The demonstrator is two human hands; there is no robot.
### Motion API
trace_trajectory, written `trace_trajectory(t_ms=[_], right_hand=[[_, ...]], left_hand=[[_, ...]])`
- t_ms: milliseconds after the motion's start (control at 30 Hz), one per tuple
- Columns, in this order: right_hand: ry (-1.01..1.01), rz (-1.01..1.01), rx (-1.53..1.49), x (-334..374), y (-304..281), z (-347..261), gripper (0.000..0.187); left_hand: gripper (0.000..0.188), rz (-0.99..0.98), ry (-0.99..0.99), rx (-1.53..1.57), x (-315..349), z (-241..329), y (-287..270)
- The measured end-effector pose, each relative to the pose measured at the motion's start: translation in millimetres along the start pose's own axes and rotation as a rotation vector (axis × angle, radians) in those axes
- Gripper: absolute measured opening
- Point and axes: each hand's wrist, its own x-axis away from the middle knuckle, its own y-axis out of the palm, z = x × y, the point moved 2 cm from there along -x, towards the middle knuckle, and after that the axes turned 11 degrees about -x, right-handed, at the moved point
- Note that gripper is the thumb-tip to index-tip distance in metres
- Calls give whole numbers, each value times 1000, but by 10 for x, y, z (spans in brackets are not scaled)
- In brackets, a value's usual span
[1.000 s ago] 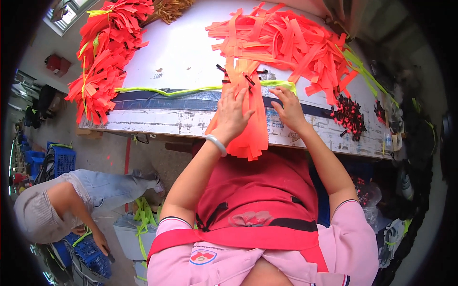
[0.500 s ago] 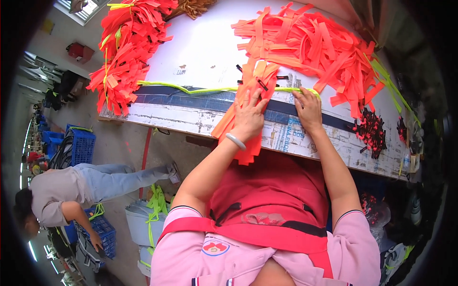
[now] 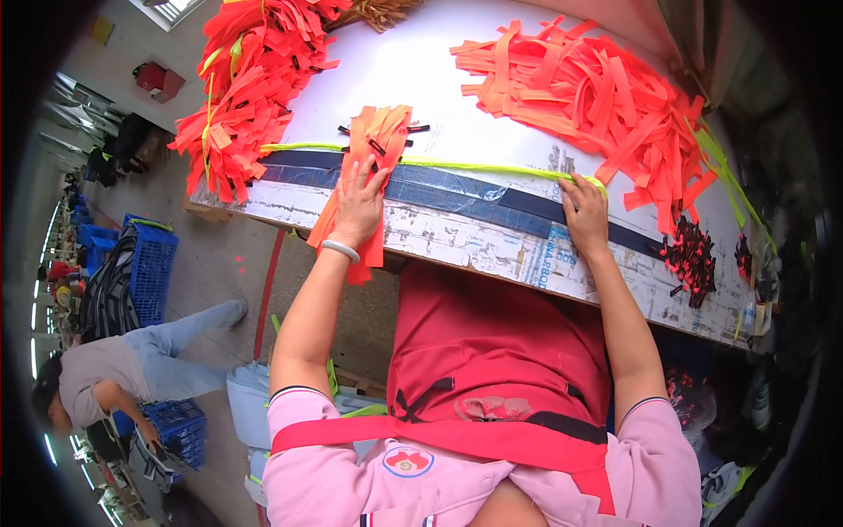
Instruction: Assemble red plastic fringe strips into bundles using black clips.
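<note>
My left hand [image 3: 358, 211] lies flat on a small bunch of orange strips [image 3: 380, 127], its fingers stretched out and a little apart. Small black tabs stick out from the strips near my fingertips. Under the bunch runs a yellow-green cord [image 3: 483, 167], stretched across the table from left to right. At the cord's right end my right hand [image 3: 587, 220] holds it down, with bent fingers and thumb against the table. Part of the cord there is hidden by the fingers.
A tall heap of orange-red strips [image 3: 255, 97] tied with yellow cord stands on the table's left. Loose strips [image 3: 580, 83] are piled at the right, beside small black-and-red pieces [image 3: 689, 259]. A person [image 3: 110, 378] bends over blue crates [image 3: 176, 430] at the left.
My left hand has moved left along the cord together with the strip bunch. My right hand stays at the cord's right end. The person at the left has shifted slightly.
</note>
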Motion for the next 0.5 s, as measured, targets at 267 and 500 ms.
trace_trajectory(t_ms=[267, 500], right_hand=[[-11, 35, -24, -10, 43, -68, 28], [15, 124, -9, 18, -51, -22, 37]], left_hand=[[51, 73, -37, 48, 70, -30, -32], [40, 110, 58, 559, 274, 687, -479]])
